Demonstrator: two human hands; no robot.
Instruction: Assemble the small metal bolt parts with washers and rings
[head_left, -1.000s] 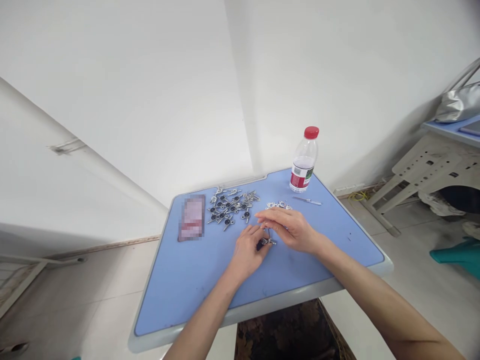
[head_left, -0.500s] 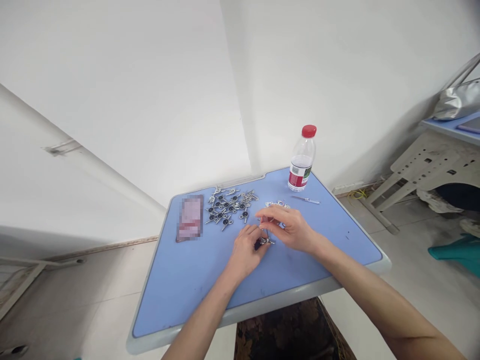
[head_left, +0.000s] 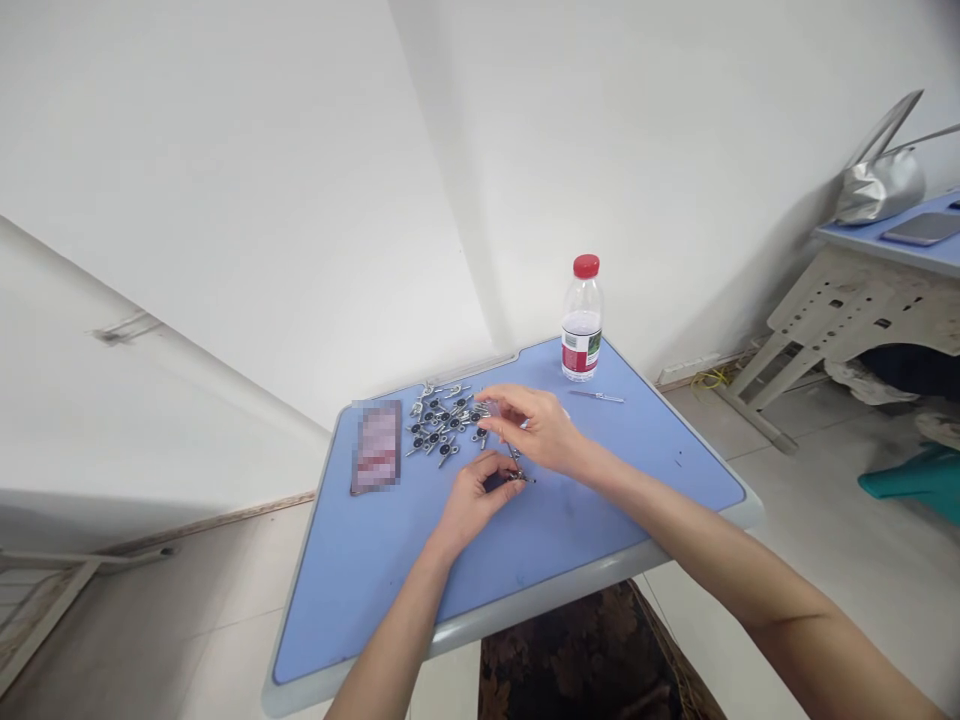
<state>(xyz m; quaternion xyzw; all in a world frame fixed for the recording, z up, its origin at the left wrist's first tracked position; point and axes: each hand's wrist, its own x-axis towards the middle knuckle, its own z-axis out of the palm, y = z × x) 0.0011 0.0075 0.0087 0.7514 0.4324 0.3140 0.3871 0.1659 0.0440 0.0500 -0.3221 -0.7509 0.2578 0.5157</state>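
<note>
On the blue table (head_left: 360,580), my left hand (head_left: 478,497) is closed on a small metal part (head_left: 523,479), whose shiny end sticks out past the fingertips. My right hand (head_left: 525,425) is raised just above and beyond it, thumb and fingers curved toward each other beside the metal pile; whether something small is between them cannot be made out. Several metal pieces with black round centres (head_left: 435,437) lie in a loose pile left of my right hand. A thin, dark, upright thing shows between my hands, its ends unclear.
A phone-like flat object (head_left: 377,447), blurred, lies left of the pile. At the back stands a red-capped water bottle (head_left: 582,320), with a slim clear tool (head_left: 597,397) in front of it. Another table (head_left: 862,240) with a silver bag (head_left: 881,187) is at the right.
My right hand has moved left toward the metal pile and now covers the white pieces seen before. My left hand stays low on its metal part. The view has shifted slightly.
</note>
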